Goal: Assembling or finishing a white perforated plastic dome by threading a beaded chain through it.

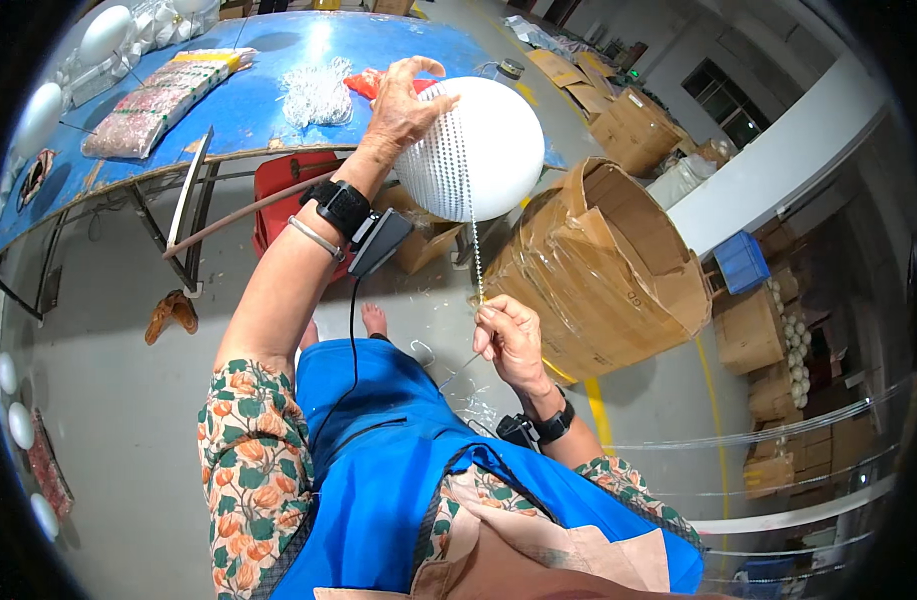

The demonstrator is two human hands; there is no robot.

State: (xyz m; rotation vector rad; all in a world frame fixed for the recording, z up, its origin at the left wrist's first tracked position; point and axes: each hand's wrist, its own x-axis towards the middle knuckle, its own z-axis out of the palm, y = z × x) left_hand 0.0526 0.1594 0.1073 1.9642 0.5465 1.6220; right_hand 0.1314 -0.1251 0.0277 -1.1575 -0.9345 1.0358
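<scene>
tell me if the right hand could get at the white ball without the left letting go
Probably yes. The right hand pinches the bead strand just below the white ball, which the left hand grips from above; nothing lies between them.

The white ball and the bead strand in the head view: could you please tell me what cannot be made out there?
- White ball: its far side, and the part under the left hand.
- Bead strand: single beads too small to tell; its lower end hidden in the right hand's fingers.
- Cardboard barrel: its inside faces away.
- Blue table: far end cut off by the upper edge.
</scene>
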